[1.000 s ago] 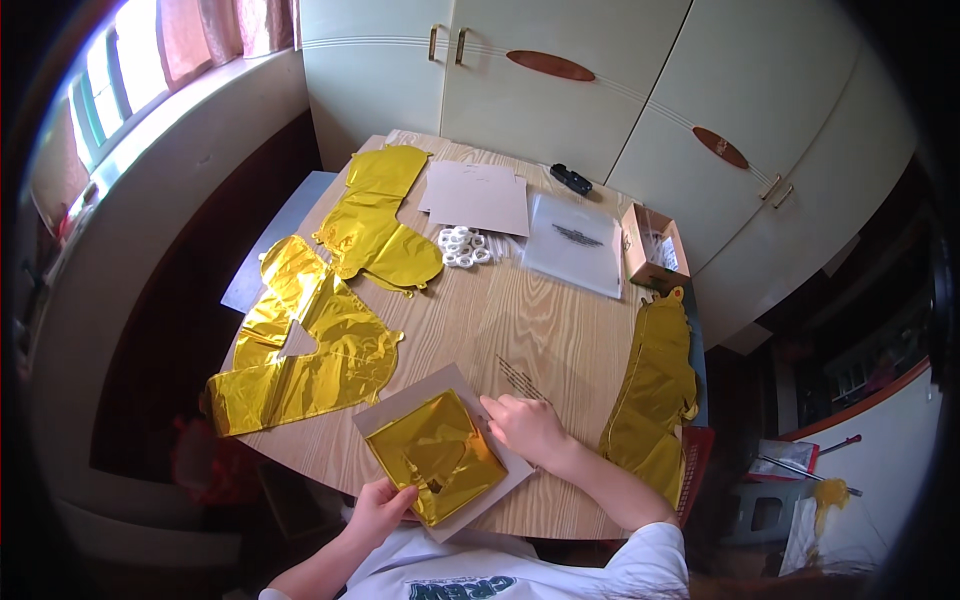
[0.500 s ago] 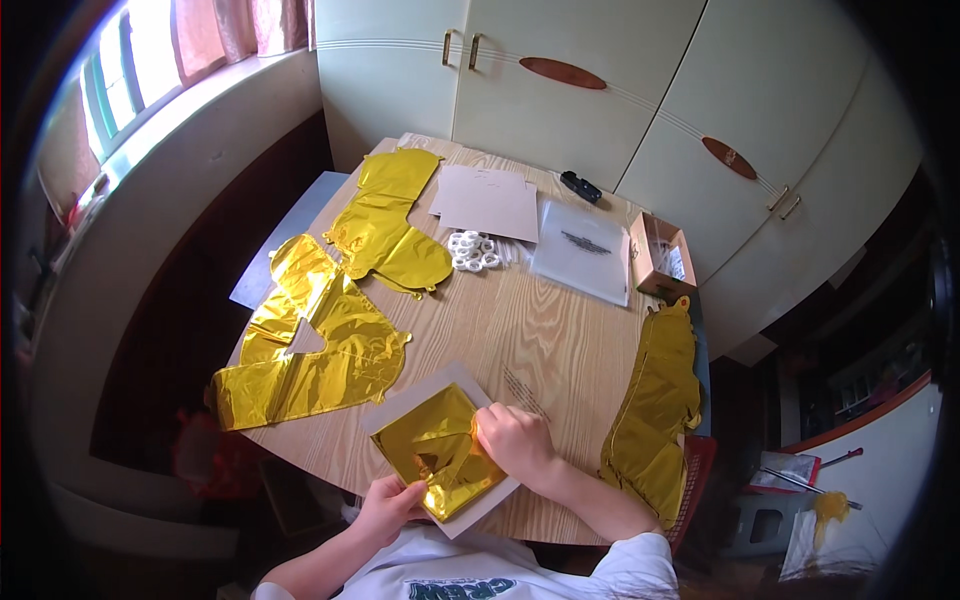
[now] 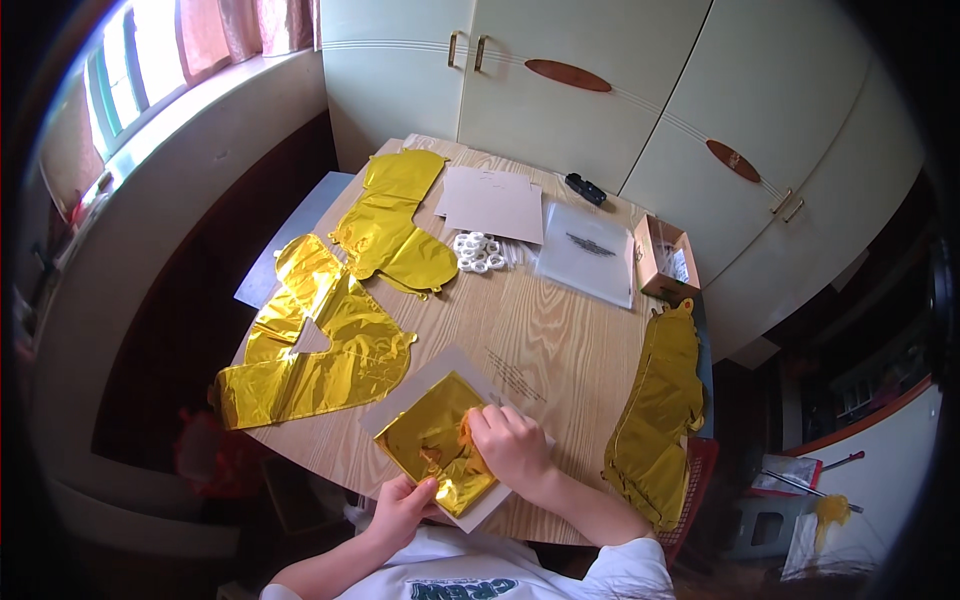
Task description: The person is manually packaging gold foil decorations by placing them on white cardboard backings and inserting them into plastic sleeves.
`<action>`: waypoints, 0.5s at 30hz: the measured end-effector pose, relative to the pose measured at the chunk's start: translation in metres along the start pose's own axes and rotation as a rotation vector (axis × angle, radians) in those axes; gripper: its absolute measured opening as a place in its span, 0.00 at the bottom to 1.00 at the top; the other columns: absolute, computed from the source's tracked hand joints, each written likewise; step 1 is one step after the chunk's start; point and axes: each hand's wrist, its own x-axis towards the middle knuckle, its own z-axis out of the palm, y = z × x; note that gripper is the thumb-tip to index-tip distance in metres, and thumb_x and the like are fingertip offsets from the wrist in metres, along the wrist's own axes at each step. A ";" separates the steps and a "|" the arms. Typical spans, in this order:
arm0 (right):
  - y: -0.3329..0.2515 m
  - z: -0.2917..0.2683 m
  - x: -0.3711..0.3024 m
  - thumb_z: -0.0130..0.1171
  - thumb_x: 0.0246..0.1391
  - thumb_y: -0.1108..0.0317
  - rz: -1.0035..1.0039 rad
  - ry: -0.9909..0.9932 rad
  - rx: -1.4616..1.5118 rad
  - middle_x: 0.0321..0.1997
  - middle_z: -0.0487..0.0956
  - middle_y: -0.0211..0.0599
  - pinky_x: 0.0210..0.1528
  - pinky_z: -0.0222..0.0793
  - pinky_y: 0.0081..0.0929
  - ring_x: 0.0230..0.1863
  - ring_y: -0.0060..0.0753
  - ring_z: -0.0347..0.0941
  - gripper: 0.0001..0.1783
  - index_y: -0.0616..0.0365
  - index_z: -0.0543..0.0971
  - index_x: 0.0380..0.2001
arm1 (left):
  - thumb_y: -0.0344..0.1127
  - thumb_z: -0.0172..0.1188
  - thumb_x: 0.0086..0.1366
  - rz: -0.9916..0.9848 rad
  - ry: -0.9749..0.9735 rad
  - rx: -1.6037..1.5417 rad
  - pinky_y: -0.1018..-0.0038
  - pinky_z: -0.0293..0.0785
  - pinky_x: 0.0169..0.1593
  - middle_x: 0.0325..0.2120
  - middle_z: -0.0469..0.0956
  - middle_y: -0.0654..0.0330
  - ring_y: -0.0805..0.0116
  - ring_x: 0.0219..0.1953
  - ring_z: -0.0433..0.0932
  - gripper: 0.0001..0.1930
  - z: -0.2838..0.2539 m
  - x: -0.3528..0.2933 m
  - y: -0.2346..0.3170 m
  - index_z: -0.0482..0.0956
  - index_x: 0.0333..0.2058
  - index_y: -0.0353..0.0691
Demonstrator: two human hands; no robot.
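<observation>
A piece of gold foil [image 3: 425,425], folded into a rough square, lies on a grey cardboard sheet [image 3: 462,357] at the table's front edge. My left hand [image 3: 400,508] grips the near corner, thumb on top of the foil and the fingers hidden beneath the card. On the foil's right side my right hand [image 3: 512,452] has its fingers curled and closed on the foil. Creases and an orange-tinted reflection show beside those fingertips. The card stands out past the foil along its far and right edges.
Two flat gold foil balloons [image 3: 335,365] [image 3: 395,240] spread over the table's left; another balloon [image 3: 655,410] lies along its right edge. Farther back are grey cardboard sheets [image 3: 495,200], white tape rings [image 3: 478,252], clear plastic bags [image 3: 585,265], a black tool [image 3: 585,188] and a wooden box [image 3: 655,275].
My right hand has turned slightly and shifted down a little on the foil, which looks more crumpled beside its fingers. My left hand keeps its grip on the near corner.
</observation>
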 end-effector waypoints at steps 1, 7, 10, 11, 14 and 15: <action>0.000 0.000 -0.002 0.58 0.42 0.70 -0.002 0.006 0.002 0.22 0.68 0.27 0.23 0.71 0.22 0.26 0.24 0.72 0.05 0.50 0.71 0.21 | 0.32 0.50 0.72 0.010 0.003 -0.023 0.67 0.82 0.47 0.46 0.78 0.51 0.63 0.46 0.80 0.14 0.002 -0.002 0.001 0.72 0.51 0.29; -0.016 -0.003 -0.008 0.58 0.42 0.70 -0.057 -0.052 0.023 0.22 0.68 0.27 0.23 0.70 0.22 0.24 0.24 0.71 0.05 0.51 0.71 0.22 | 0.32 0.51 0.71 0.008 -0.005 -0.051 0.72 0.83 0.44 0.44 0.79 0.53 0.67 0.43 0.81 0.14 0.005 -0.006 -0.005 0.72 0.50 0.29; -0.026 -0.002 -0.011 0.58 0.43 0.69 -0.090 -0.034 0.051 0.21 0.67 0.27 0.22 0.69 0.22 0.24 0.24 0.71 0.05 0.52 0.71 0.23 | 0.32 0.51 0.72 0.004 -0.005 -0.048 0.72 0.83 0.44 0.43 0.79 0.53 0.67 0.42 0.81 0.13 0.003 -0.005 -0.007 0.72 0.49 0.29; -0.028 -0.003 -0.012 0.58 0.43 0.69 -0.101 -0.021 0.056 0.21 0.67 0.26 0.22 0.69 0.22 0.24 0.24 0.70 0.05 0.52 0.72 0.23 | 0.32 0.51 0.72 0.008 -0.002 -0.047 0.73 0.83 0.43 0.43 0.79 0.53 0.67 0.42 0.81 0.13 0.004 -0.006 -0.008 0.72 0.49 0.29; -0.031 -0.008 -0.011 0.58 0.43 0.68 -0.122 -0.032 0.061 0.21 0.67 0.26 0.22 0.68 0.21 0.24 0.23 0.70 0.05 0.52 0.72 0.24 | 0.33 0.51 0.72 0.002 0.018 -0.058 0.73 0.82 0.44 0.42 0.80 0.53 0.67 0.42 0.81 0.14 0.005 -0.013 -0.006 0.72 0.49 0.29; -0.033 -0.008 -0.012 0.58 0.42 0.67 -0.135 -0.043 0.073 0.21 0.67 0.25 0.22 0.67 0.20 0.24 0.22 0.70 0.04 0.51 0.72 0.23 | 0.34 0.51 0.72 -0.005 0.027 -0.064 0.73 0.82 0.44 0.42 0.80 0.53 0.67 0.41 0.81 0.14 0.005 -0.017 -0.005 0.73 0.49 0.29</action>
